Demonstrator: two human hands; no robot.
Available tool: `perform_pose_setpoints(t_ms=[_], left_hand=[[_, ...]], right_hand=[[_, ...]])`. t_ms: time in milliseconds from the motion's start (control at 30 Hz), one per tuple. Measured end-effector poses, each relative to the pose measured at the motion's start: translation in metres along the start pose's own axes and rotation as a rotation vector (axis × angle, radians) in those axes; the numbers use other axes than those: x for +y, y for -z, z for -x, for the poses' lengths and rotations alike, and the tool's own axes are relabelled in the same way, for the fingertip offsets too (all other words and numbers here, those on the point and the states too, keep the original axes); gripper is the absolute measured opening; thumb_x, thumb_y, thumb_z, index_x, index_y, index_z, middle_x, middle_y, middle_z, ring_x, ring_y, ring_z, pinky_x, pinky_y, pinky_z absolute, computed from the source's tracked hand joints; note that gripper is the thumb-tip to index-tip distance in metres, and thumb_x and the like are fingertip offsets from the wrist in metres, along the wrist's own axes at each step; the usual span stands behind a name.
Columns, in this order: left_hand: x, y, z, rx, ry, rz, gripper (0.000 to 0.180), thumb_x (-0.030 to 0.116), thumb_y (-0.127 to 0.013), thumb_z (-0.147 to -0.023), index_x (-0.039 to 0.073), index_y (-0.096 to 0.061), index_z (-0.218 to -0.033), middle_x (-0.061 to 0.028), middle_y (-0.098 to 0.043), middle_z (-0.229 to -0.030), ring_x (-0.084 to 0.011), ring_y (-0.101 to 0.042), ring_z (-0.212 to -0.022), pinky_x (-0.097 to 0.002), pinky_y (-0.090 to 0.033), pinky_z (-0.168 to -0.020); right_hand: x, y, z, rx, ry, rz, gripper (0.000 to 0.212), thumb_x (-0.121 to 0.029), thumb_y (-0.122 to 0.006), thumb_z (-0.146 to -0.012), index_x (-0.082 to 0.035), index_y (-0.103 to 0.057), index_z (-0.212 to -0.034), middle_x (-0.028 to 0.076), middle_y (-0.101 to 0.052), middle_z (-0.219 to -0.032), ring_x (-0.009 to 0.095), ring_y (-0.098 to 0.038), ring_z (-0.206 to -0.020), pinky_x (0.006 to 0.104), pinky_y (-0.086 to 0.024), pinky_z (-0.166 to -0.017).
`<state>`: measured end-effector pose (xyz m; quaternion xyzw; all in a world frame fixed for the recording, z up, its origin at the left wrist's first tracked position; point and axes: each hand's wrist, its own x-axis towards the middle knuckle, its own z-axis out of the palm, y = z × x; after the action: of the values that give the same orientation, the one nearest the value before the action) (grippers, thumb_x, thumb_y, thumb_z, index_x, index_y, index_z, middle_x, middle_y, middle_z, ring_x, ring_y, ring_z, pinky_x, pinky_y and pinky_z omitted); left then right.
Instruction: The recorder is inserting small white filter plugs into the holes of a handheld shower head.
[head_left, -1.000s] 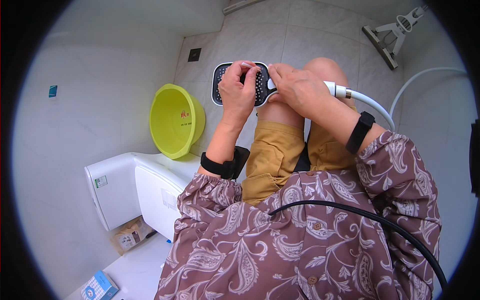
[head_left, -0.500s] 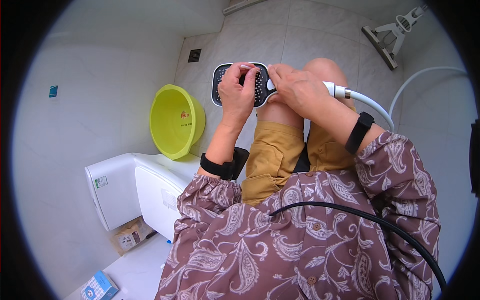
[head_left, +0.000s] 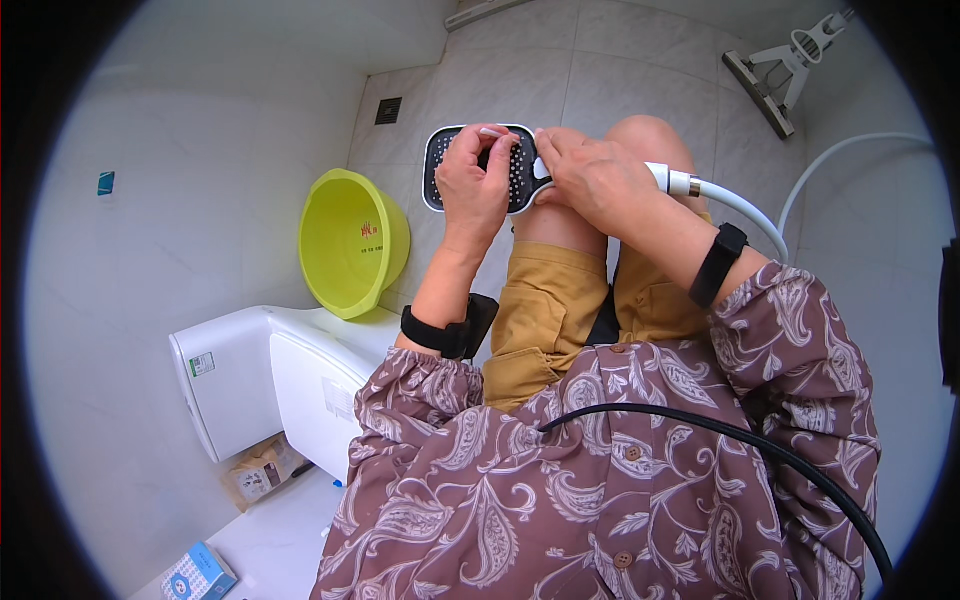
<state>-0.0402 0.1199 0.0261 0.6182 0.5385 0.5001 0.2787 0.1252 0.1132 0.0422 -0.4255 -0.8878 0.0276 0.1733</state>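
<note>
A rectangular shower head (head_left: 522,190), white-rimmed with a black face full of pale nozzles, lies face up over my knees. Its handle is in my right hand (head_left: 605,180), whose fingers wrap it near the neck. Over the nozzle face, my left hand (head_left: 473,185) pinches a short thin white stick (head_left: 491,133) between thumb and fingers. The stick's lower end is hidden, so its exact kind does not show. From the handle's end a white hose (head_left: 745,208) runs off to the right through a metal connector.
A yellow-green basin (head_left: 345,245) stands on the tiled floor at the left, beside a white toilet (head_left: 300,370). A square floor drain (head_left: 388,111) is beyond it. A sponge mop (head_left: 775,85) leans far right. A blue-and-white box (head_left: 200,573) sits lower left. A black cable (head_left: 740,428) crosses my shirt.
</note>
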Motion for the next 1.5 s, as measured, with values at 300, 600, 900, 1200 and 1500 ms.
perform_pose_setpoints(t_ms=[300, 600, 900, 1200, 1500], left_hand=[[-0.002, 0.003, 0.004, -0.017, -0.046, -0.104, 0.005, 0.007, -0.061, -0.079, 0.004, -0.061, -0.083, -0.009, -0.062, -0.076, -0.0232, -0.059, -0.07, -0.0321, -0.045, -0.065], [-0.001, 0.003, 0.003, -0.042, -0.044, -0.09, 0.005, 0.007, -0.062, -0.079, 0.004, -0.061, -0.082, -0.009, -0.061, -0.075, -0.0232, -0.058, -0.07, -0.032, -0.045, -0.065], [0.007, 0.005, 0.001, -0.061, -0.091, -0.256, 0.008, 0.005, -0.062, -0.081, 0.001, -0.06, -0.088, -0.0064, -0.064, -0.079, -0.0102, -0.061, -0.073, -0.0229, -0.047, -0.066], [0.015, 0.003, -0.003, -0.102, -0.088, -0.303, 0.013, 0.004, -0.063, -0.075, 0.003, -0.055, -0.086, -0.0119, -0.057, -0.079, -0.0283, -0.055, -0.074, -0.0376, -0.044, -0.067], [0.013, 0.004, -0.006, -0.15, -0.184, -0.389, 0.016, 0.005, -0.064, -0.077, 0.004, -0.054, -0.089, -0.0109, -0.061, -0.08, -0.0258, -0.061, -0.072, -0.0336, -0.047, -0.064]], right_hand=[[-0.001, 0.003, 0.0, -0.045, -0.019, -0.014, 0.056, -0.031, -0.064, -0.075, 0.006, -0.052, -0.115, 0.01, -0.061, -0.087, 0.02, -0.063, -0.077, 0.0281, -0.051, -0.063], [0.0, -0.001, -0.001, -0.038, -0.022, -0.038, 0.055, -0.031, -0.063, -0.075, 0.005, -0.052, -0.114, 0.01, -0.061, -0.089, 0.021, -0.063, -0.078, 0.029, -0.051, -0.064], [-0.001, 0.002, 0.0, -0.016, -0.012, -0.015, 0.053, -0.029, -0.064, -0.074, 0.005, -0.053, -0.113, 0.01, -0.061, -0.088, 0.02, -0.063, -0.078, 0.0287, -0.051, -0.063], [-0.001, 0.0, 0.0, -0.013, -0.013, -0.021, 0.05, -0.026, -0.063, -0.074, 0.005, -0.053, -0.112, 0.01, -0.061, -0.088, 0.02, -0.063, -0.078, 0.0283, -0.051, -0.063], [-0.001, 0.001, 0.001, 0.017, -0.004, -0.003, 0.051, -0.027, -0.064, -0.073, 0.005, -0.053, -0.112, 0.009, -0.061, -0.088, 0.02, -0.063, -0.08, 0.0282, -0.051, -0.065]])
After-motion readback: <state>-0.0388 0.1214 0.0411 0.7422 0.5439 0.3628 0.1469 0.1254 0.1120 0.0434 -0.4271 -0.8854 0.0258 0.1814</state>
